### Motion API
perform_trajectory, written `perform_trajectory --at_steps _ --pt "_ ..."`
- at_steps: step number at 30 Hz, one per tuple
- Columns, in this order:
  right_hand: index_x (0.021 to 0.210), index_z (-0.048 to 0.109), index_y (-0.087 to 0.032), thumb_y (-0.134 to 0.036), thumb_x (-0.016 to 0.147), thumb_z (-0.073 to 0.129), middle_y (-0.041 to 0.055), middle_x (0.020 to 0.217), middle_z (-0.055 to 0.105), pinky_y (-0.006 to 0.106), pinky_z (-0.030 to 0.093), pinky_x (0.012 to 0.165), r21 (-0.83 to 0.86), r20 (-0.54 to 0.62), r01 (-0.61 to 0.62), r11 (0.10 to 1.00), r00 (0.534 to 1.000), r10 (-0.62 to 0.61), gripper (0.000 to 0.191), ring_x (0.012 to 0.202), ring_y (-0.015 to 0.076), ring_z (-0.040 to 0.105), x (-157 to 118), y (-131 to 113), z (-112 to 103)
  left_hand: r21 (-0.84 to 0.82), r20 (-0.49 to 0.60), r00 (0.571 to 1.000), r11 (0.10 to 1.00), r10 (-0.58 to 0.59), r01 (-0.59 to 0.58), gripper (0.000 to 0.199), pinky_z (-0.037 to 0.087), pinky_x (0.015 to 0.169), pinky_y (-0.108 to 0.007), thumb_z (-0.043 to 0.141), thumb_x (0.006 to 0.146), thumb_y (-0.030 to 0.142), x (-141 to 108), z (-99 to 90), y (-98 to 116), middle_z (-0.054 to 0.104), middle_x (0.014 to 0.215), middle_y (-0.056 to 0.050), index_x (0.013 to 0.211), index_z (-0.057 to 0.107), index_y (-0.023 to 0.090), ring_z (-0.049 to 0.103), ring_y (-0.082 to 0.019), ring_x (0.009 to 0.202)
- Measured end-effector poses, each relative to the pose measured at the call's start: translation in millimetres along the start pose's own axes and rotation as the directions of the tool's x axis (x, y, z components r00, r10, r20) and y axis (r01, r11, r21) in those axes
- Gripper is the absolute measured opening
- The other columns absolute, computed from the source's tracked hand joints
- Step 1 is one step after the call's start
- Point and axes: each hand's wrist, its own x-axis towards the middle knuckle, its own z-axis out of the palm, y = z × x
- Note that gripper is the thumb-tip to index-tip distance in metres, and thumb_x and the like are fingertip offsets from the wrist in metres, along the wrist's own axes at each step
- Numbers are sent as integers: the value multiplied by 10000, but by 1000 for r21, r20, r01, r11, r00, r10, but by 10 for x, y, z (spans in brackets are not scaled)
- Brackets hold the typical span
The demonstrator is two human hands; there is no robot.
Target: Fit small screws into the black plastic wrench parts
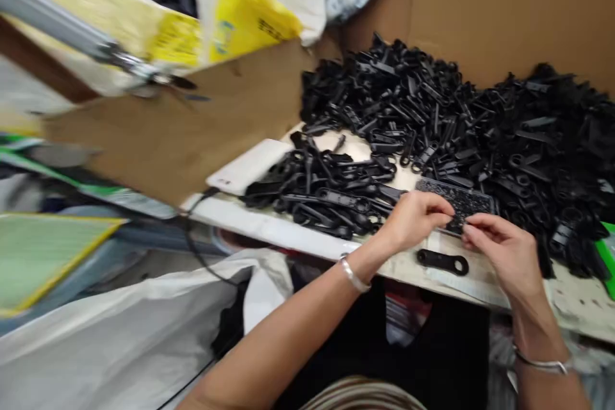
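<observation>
My left hand (pixel 419 214) is closed in a pinch at the near edge of a shallow clear tray (pixel 494 205) filled with tiny dark pieces. Opposite it, my right hand (pixel 509 246) also pinches, thumb against fingers. Whatever sits between the fingertips of either hand is too small or blurred to make out. Just below the hands, a single black plastic lever-like part (pixel 442 261) with a ring at one end lies flat on the table. Neither hand touches it.
A large heap of black plastic parts (pixel 432 102) covers the table's back and right. A smaller pile (pixel 331 189) lies left, beside a white flat device (pixel 250 165) with a cable. Cardboard walls (pixel 514 13) stand behind. A green object (pixel 608 256) is at the right edge.
</observation>
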Motion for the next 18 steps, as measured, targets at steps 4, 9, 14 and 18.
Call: perform_trajectory --at_steps 4,9,14,18 --pt "791 710 -216 -325 751 748 20 828 691 269 539 628 -81 5 163 983 987 -163 122 683 158 642 -109 -29 20 -309 25 989 940 -143 143 85 519 637 -218 698 705 88 -179 73 57 661 651 7 783 671 106 631 -104 626" --pt "754 696 -216 -292 812 709 33 821 681 282 514 648 -144 37 327 934 945 -325 97 736 169 629 -223 -32 14 -424 69 976 880 -205 215 142 537 631 -224 715 685 77 -303 128 102 676 640 -3 811 654 100 653 -108 617" --pt "795 696 -222 -290 840 694 33 828 681 287 526 638 -199 75 378 904 926 -370 82 720 171 631 -235 -54 13 -438 104 977 873 -188 214 184 540 635 -223 735 659 74 -286 100 72 678 650 -5 827 665 98 644 -106 621" --pt "830 704 -242 -297 856 683 40 864 700 329 549 714 -236 148 458 857 889 -434 64 760 199 658 -310 -121 -54 -425 163 967 871 -194 246 161 520 651 -216 721 668 68 -322 130 62 675 686 -15 820 676 98 635 -100 621"
